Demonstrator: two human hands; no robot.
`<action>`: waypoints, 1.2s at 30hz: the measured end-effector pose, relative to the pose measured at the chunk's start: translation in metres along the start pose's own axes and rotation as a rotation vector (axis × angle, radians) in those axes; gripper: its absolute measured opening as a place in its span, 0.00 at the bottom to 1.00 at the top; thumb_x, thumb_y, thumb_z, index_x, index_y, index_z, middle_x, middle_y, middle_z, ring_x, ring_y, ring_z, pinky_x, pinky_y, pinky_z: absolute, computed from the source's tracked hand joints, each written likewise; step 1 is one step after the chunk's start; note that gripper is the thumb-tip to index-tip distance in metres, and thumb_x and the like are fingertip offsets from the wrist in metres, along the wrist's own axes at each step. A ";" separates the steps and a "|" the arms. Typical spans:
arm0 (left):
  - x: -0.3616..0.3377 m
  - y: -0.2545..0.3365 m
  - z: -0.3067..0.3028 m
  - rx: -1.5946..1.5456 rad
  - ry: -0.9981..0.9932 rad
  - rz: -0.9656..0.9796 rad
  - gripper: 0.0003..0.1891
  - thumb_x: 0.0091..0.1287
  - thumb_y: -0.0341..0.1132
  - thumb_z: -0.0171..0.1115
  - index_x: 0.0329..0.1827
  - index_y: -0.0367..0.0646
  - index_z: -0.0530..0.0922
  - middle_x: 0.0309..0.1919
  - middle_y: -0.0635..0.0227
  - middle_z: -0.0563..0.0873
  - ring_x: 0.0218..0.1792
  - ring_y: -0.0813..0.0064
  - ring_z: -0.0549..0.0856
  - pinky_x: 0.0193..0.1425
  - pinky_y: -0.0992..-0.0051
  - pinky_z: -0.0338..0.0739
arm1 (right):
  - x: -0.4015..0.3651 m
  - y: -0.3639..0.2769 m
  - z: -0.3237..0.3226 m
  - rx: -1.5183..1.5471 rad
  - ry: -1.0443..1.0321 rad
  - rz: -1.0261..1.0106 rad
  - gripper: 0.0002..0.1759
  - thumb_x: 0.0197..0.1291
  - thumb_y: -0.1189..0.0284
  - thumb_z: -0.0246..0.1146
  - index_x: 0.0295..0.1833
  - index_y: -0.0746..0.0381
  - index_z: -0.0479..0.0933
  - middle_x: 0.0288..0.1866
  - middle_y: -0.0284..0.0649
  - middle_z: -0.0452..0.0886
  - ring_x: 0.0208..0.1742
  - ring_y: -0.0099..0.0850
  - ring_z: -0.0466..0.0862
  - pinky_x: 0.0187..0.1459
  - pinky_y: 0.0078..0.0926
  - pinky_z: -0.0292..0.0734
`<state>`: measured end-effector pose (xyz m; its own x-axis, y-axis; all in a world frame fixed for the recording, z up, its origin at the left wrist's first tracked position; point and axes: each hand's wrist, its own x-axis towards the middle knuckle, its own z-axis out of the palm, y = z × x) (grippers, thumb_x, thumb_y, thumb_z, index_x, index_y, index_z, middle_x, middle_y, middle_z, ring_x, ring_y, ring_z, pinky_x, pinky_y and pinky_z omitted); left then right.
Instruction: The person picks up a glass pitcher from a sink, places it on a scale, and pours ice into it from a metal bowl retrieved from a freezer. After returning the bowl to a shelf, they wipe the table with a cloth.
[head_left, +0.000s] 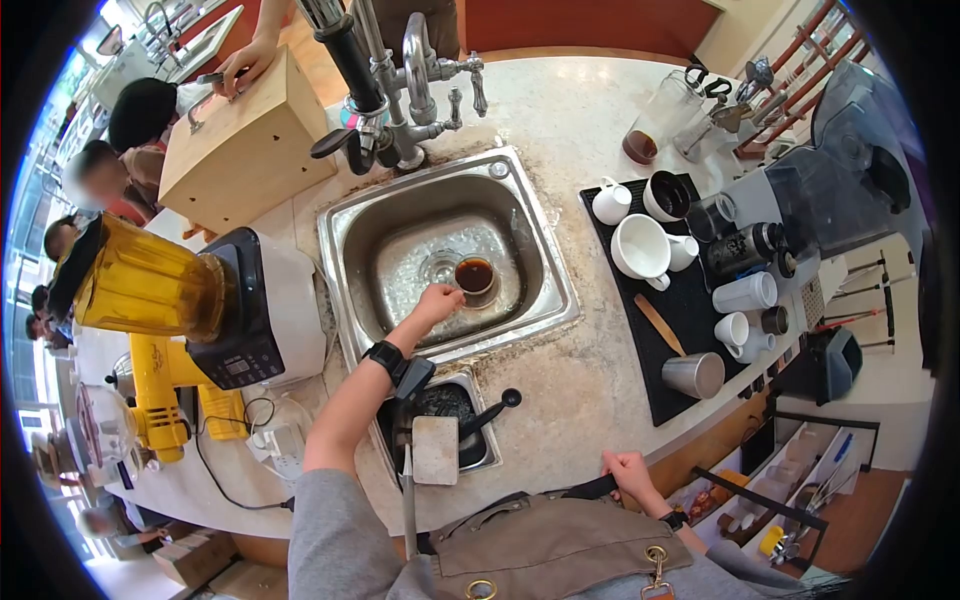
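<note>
Over the sink [365, 215], my left hand [438, 302] pinches the near side of a small cup of dark brown coffee [475, 276]. The drain shows just behind the cup. My right hand [632, 474] is closed in a fist at the counter's front edge, beside a black strap by my apron [550, 540]. What that fist holds, if anything, is hidden. Under my left forearm, a small sunken basin [486, 455] contains a black long-handled scoop or spoon [490, 412].
A black mat [640, 345] carries white cups [640, 250], a wooden stick [660, 322] and a metal cup [693, 375]. Taps [415, 90] rise behind the sink. A blender [150, 280] and wooden box [245, 140] stand left; another person's hand [248, 65] touches the box.
</note>
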<state>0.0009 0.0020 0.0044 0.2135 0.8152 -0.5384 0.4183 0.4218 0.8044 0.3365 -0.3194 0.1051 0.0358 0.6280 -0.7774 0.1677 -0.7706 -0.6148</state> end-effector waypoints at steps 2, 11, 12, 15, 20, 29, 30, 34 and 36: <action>-0.002 0.004 -0.002 -0.003 -0.004 -0.021 0.11 0.62 0.36 0.53 0.30 0.39 0.80 0.18 0.75 0.75 0.19 0.85 0.70 0.21 0.81 0.62 | 0.000 0.000 0.000 -0.005 0.002 0.000 0.23 0.63 0.63 0.54 0.19 0.67 0.74 0.10 0.36 0.72 0.08 0.22 0.72 0.09 0.17 0.65; -0.007 0.011 -0.018 0.042 -0.086 -0.105 0.11 0.62 0.37 0.53 0.29 0.39 0.80 0.17 0.77 0.74 0.14 0.85 0.66 0.17 0.82 0.59 | -0.002 -0.003 0.001 0.003 0.001 -0.012 0.23 0.63 0.63 0.54 0.19 0.66 0.74 0.09 0.36 0.71 0.08 0.21 0.71 0.09 0.17 0.64; -0.008 0.011 -0.020 0.051 -0.085 -0.117 0.11 0.62 0.37 0.54 0.29 0.39 0.80 0.16 0.77 0.74 0.14 0.85 0.66 0.16 0.82 0.58 | -0.002 -0.004 0.002 0.003 0.004 -0.022 0.23 0.63 0.64 0.53 0.18 0.67 0.73 0.09 0.36 0.71 0.07 0.22 0.71 0.08 0.17 0.63; -0.011 0.010 -0.027 0.050 -0.088 -0.140 0.11 0.62 0.36 0.54 0.28 0.39 0.81 0.16 0.76 0.74 0.13 0.85 0.65 0.15 0.81 0.57 | -0.002 -0.003 0.001 -0.002 0.010 -0.039 0.24 0.64 0.65 0.52 0.17 0.67 0.73 0.09 0.37 0.71 0.07 0.23 0.70 0.08 0.18 0.62; -0.016 0.012 -0.026 0.072 -0.074 -0.182 0.12 0.63 0.36 0.55 0.28 0.38 0.81 0.16 0.75 0.75 0.13 0.85 0.65 0.14 0.81 0.55 | -0.003 -0.002 0.001 0.012 0.028 -0.021 0.23 0.62 0.64 0.54 0.18 0.67 0.74 0.09 0.36 0.71 0.08 0.21 0.71 0.09 0.17 0.63; -0.001 0.004 -0.012 -0.022 -0.034 -0.077 0.11 0.64 0.35 0.53 0.31 0.38 0.79 0.19 0.73 0.75 0.16 0.84 0.68 0.17 0.82 0.60 | -0.003 -0.002 0.002 0.022 0.025 -0.037 0.23 0.63 0.66 0.53 0.18 0.67 0.74 0.09 0.37 0.71 0.07 0.23 0.71 0.08 0.17 0.62; 0.000 0.003 -0.012 -0.015 -0.032 -0.074 0.11 0.64 0.35 0.53 0.31 0.38 0.79 0.19 0.74 0.74 0.16 0.84 0.68 0.17 0.82 0.61 | -0.003 -0.003 0.002 0.016 0.025 -0.045 0.23 0.63 0.65 0.53 0.18 0.67 0.73 0.09 0.37 0.71 0.06 0.23 0.70 0.08 0.17 0.62; 0.000 0.001 -0.014 -0.066 -0.078 -0.119 0.10 0.65 0.35 0.53 0.30 0.38 0.78 0.18 0.75 0.73 0.16 0.84 0.66 0.18 0.81 0.61 | -0.002 -0.002 0.002 0.012 0.026 -0.041 0.23 0.63 0.65 0.53 0.17 0.67 0.73 0.09 0.37 0.71 0.06 0.22 0.70 0.08 0.17 0.62; 0.000 0.001 -0.013 -0.080 -0.098 -0.136 0.10 0.65 0.35 0.53 0.30 0.38 0.78 0.18 0.75 0.72 0.16 0.84 0.66 0.18 0.81 0.61 | -0.002 -0.002 0.002 0.016 0.028 -0.033 0.23 0.63 0.65 0.53 0.17 0.67 0.73 0.09 0.37 0.71 0.06 0.22 0.70 0.08 0.17 0.61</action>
<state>-0.0103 0.0076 0.0085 0.2467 0.7072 -0.6625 0.3788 0.5589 0.7377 0.3337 -0.3195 0.1074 0.0579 0.6559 -0.7526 0.1537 -0.7508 -0.6424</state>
